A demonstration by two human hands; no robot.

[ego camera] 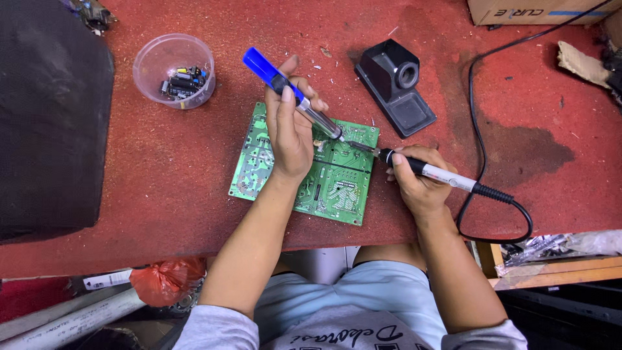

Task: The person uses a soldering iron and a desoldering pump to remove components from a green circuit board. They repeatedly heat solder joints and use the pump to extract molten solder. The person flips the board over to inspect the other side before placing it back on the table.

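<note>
Two hands with tools meet over a green circuit board on the red table.

We see the left hand (289, 133) lying over the circuit board (337, 185), wrist bent, fingers wrapped tight around a blue desoldering pump (288, 87) which tilts down to the right. The right hand (418, 181) rests at the board's right edge, fingers pinching a soldering iron (427, 170) like a pen, its tip pointing left and nearly meeting the pump's tip. A black iron stand (394, 85) sits behind the board, and a clear plastic cup (173, 70) of small parts stands to the left.
</note>
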